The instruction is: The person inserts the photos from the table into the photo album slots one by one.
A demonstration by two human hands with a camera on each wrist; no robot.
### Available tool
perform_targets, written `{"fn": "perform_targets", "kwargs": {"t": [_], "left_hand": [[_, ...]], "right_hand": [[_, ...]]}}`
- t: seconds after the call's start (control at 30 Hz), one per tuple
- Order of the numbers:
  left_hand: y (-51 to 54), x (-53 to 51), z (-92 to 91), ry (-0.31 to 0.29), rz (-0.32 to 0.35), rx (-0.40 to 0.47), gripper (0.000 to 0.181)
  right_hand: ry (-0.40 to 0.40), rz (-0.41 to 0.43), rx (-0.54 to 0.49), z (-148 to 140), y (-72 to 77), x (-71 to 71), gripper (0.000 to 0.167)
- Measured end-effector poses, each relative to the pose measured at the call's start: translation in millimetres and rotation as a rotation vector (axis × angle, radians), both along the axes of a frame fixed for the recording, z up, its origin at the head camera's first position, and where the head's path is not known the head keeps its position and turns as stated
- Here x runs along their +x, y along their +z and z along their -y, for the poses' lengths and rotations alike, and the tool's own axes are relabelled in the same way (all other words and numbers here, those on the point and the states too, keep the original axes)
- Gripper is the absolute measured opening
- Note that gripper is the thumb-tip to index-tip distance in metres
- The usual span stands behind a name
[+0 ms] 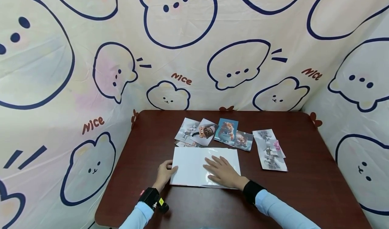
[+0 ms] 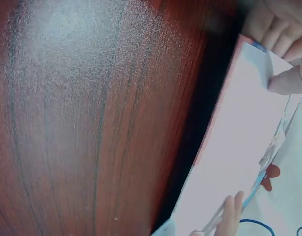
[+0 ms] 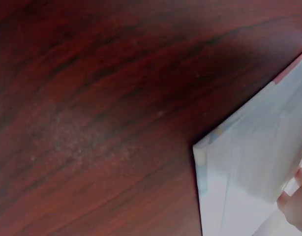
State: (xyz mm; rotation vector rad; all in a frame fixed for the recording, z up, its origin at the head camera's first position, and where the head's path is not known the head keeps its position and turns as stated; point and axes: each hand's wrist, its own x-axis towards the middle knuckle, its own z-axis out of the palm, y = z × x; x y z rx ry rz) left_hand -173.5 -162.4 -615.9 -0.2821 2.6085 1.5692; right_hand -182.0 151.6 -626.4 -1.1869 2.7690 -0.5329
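An open photo album with blank white pages and glossy clear film lies on the table in the head view. My left hand grips its left edge, the thumb on top of the page and the other fingers curled at the edge. Spread flat, my right hand rests on the right-hand page with straight fingers. The right wrist view catches the album's corner and only a small part of the right hand.
Behind the album lie several picture cards, including a bear-hat card, a blue card and a smaller card. Overlapping grey pictures lie to the right. The brown table meets a patterned cloth behind.
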Motion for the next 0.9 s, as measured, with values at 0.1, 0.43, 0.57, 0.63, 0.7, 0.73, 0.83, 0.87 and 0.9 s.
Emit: {"fn": "perform_targets", "kwargs": {"t": [0.1,0.43,0.57,0.63,0.7,0.73,0.83,0.87,0.9], "left_hand": [[1.4,1.5,-1.2,0.020,-0.001,-0.104,0.041],[7.8,6.1,-10.5,-0.001,-0.092,-0.363,0.036],[8.6,7.5,-13.9,-0.012,-0.098,-0.410,0.036],[8.1,7.8,-16.5,-0.005,-0.090,-0.432,0.037],[7.3,7.9,-19.8,0.003,-0.110,-0.460,0.037],[6.1,7.7,-22.2,0.007,-0.149,-0.473,0.035],[1.4,3.6,-32.2,-0.006,-0.359,-0.532,0.029],[0.1,0.6,-36.0,-0.033,-0.462,-0.558,0.028],[-1.4,-3.2,-40.7,-0.069,-0.571,-0.586,0.027]], "right_hand": [[-0.005,-0.003,-0.002,0.0,-0.1,0.9,0.053],[0.016,-0.021,-0.039,-1.0,4.5,-5.0,0.051],[-0.032,-0.020,-0.279,-5.9,10.3,-23.1,0.037],[-0.126,0.001,-0.426,-13.0,16.3,-40.4,0.027],[-0.282,0.045,-0.522,-23.9,23.6,-61.2,0.023],[-0.380,0.071,-0.536,-30.4,27.0,-72.2,0.022],[-0.685,0.192,-0.499,-48.5,34.8,-103.1,0.026],[-0.769,0.239,-0.482,-53.6,36.0,-111.5,0.027],[-0.842,0.277,-0.462,-57.5,36.6,-119.0,0.028]]}}
